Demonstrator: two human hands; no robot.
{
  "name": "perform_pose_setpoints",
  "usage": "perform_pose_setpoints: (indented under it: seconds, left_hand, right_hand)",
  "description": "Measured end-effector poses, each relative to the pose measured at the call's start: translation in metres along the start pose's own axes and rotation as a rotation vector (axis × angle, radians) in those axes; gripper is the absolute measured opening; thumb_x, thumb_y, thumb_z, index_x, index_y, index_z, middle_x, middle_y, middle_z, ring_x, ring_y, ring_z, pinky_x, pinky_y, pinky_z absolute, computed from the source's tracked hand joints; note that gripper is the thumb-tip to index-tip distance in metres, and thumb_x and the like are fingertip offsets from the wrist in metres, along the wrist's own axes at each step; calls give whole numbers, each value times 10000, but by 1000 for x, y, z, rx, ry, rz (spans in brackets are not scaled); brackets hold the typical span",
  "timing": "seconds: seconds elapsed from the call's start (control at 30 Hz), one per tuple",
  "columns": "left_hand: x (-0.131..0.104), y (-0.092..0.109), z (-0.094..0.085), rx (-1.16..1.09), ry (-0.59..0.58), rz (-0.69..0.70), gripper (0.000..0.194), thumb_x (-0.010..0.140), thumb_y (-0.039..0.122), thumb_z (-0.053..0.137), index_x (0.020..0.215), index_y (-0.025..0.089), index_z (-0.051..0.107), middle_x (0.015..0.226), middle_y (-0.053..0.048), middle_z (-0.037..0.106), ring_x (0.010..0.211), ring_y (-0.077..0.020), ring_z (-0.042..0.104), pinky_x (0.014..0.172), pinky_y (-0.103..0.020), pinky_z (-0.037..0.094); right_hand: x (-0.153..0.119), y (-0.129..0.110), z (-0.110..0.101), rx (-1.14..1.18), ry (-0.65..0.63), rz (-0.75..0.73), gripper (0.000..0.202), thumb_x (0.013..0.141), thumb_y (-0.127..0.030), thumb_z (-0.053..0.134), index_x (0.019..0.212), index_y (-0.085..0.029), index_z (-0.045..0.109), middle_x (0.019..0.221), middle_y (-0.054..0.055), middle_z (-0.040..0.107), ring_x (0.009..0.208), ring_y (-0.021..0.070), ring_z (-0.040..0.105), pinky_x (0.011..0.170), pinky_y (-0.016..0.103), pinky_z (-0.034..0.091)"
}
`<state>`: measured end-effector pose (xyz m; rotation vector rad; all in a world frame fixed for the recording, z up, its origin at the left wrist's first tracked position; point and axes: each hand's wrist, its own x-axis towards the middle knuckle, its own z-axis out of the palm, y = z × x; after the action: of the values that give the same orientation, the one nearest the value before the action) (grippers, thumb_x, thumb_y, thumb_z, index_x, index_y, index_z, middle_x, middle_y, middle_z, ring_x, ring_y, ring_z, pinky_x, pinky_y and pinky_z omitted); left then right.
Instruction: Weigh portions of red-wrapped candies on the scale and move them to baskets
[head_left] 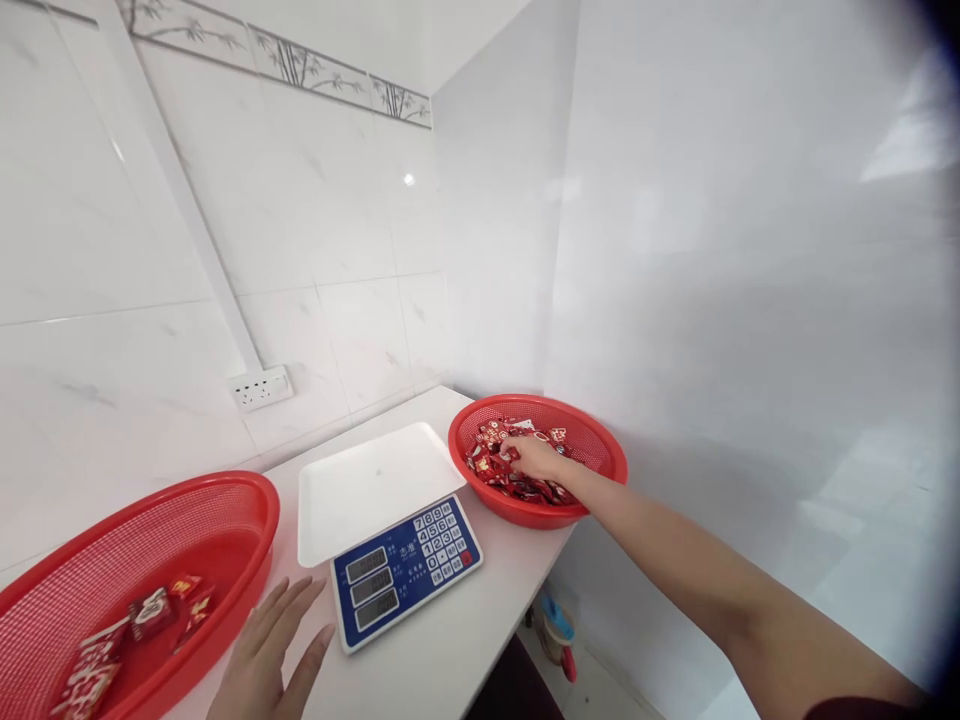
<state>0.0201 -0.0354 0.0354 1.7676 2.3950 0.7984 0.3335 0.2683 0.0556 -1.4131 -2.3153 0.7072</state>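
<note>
Your left hand (259, 665) and right hand (531, 457) are both bare, with slender fingers (296, 610); on the left hand the thumb (311, 660) shows too. Behind your right hand, the bare forearm (660, 550) is slim and smooth in outline, widening toward the elbow (750, 620). Past that elbow, well apart from the right hand, you wear a dark maroon sleeve (862, 709) with a gently curved hem. Only a sliver shows, too little to tell its fabric.

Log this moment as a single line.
right hand: among red packets, right basket | left hand: open, near scale | left basket: several wrapped packets
</note>
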Motion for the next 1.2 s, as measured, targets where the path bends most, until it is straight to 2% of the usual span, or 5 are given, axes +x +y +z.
perform_pose_setpoints:
  seconds: [0.27, 0.43, 0.63, 0.9, 1.2]
  left_hand:
    - [-30, 34, -14, -10, 69, 80, 484, 821, 496, 406, 1186, 235, 585, 1305, -77, 553, 1259, -289, 434, 1001, -498, 392]
    - [-29, 45, -14, -7, 63, 157, 413, 832, 446, 424, 1154, 260, 603, 1282, -66, 574, 1246, -290, 450, 992, -512, 398]
    - [-20, 63, -10, -97, 22, 234, 368, 835, 398, 465, 1154, 272, 600, 1280, -63, 576, 1259, -282, 436, 1000, -495, 402]
    - [7, 81, -1, -430, -179, 150, 404, 857, 380, 472, 1248, 283, 504, 1297, -46, 556, 1190, -226, 507, 962, -389, 448]
    - [43, 70, -1, -427, -114, 102, 440, 859, 394, 465, 1273, 247, 476, 1289, -50, 562, 1163, -212, 521, 868, -321, 487]
  right_hand:
    - [-34, 3, -13, 429, 312, 119, 278, 821, -250, 530, 1087, -191, 586, 1192, 70, 587, 812, 141, 632, 578, 232, 540]
    - [-45, 5, -14, 603, 409, 165, 259, 742, -298, 609, 973, -185, 638, 1014, 68, 665, 642, 128, 621, 461, 216, 510]
    - [-44, -10, -22, 813, 489, 154, 201, 686, -281, 658, 865, -191, 639, 949, 58, 669, 737, 160, 624, 470, 221, 520]
    - [-38, -90, 1, 1206, 247, 38, 187, 719, -289, 669, 872, -212, 597, 774, 1, 675, 600, 125, 626, 477, 245, 543]
    - [6, -170, 86, 1467, -14, 156, 100, 817, -233, 596, 878, -188, 532, 670, 7, 681, 531, 110, 638, 450, 203, 540]
